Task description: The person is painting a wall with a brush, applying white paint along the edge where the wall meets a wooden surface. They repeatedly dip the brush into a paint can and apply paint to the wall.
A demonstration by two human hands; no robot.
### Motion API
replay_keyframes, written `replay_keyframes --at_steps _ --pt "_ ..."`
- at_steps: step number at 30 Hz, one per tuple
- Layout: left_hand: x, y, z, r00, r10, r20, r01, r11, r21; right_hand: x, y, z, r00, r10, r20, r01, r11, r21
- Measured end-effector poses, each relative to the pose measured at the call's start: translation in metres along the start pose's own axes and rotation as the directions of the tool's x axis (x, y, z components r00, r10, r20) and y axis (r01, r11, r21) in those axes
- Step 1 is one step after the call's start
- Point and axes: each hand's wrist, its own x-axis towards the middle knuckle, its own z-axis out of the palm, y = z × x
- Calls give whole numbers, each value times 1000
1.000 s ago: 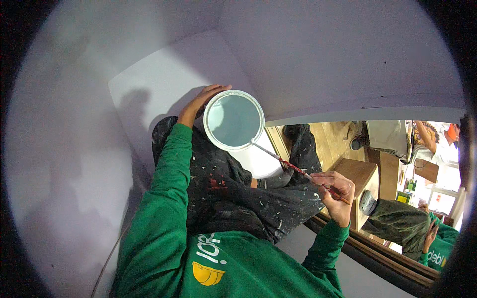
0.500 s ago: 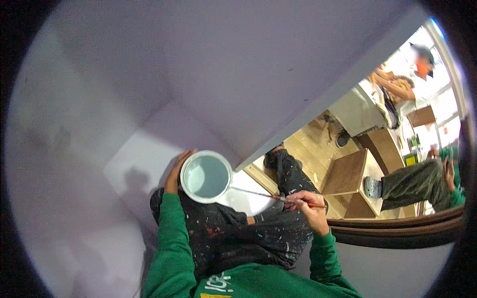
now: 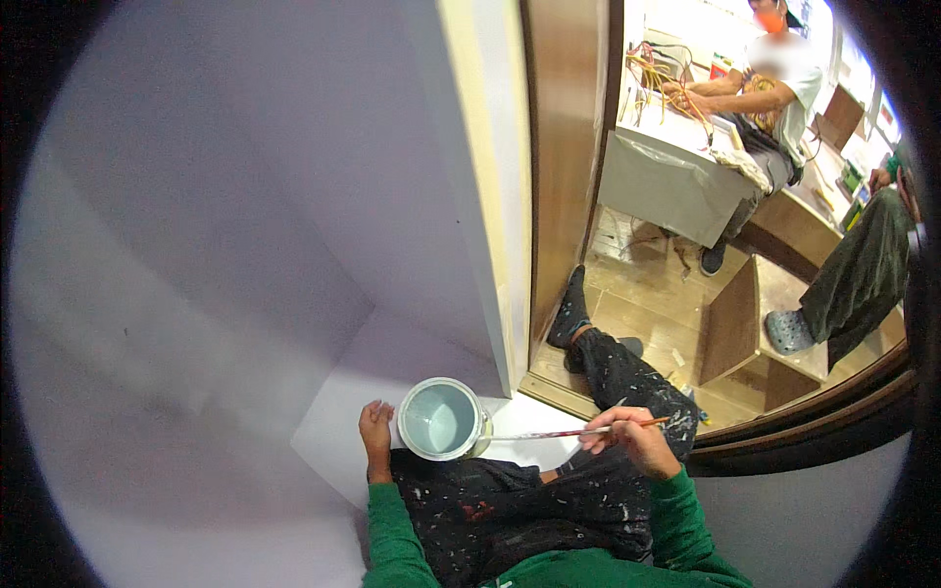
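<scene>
A round paint bucket (image 3: 443,457) with pale blue-grey paint inside stands on the white surface in front of my lap. Just left of its rim is my left hand (image 3: 376,428), its fingers loosely bent and nothing visible in them. A narrow gap separates it from the bucket. On the other side, my right hand (image 3: 629,439) grips a long, thin paintbrush (image 3: 554,433) by its brown handle end. The brush lies nearly level, its tip at the bucket's right side. Whether the tip touches the bucket, I cannot tell.
Pale walls (image 3: 245,196) close in on the left and ahead, ending at a brown door frame (image 3: 569,147). Beyond it, a co-worker (image 3: 774,98) handles tangled wires (image 3: 667,73). A wooden box (image 3: 745,314) bears another person's clog (image 3: 789,333). My paint-spattered leg (image 3: 637,377) reaches through the opening.
My left hand has come off the bucket's rim and is now beside it. My view has swung right, showing more of the doorway and co-worker. The brush stays in my right hand.
</scene>
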Motion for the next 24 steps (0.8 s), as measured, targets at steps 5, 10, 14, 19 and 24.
replay_keyframes --at_steps 5,10,14,19,24 --pt "-73 46 -38 991 110 -76 -18 676 737 12 14 -17 987 -119 -109 150 924 351" --pt "-125 37 -39 967 121 -224 109 599 793 36 4 -33 969 -241 56 161 786 597" --pt "-136 39 -23 943 228 -243 80 553 829 60 -21 -41 910 -407 83 255 706 661" --pt "-135 44 -23 939 213 -272 109 565 818 99 -72 -28 804 -588 95 395 646 653" --pt "-136 47 -21 931 159 -330 173 603 778 134 -125 -24 664 -725 183 545 637 545"
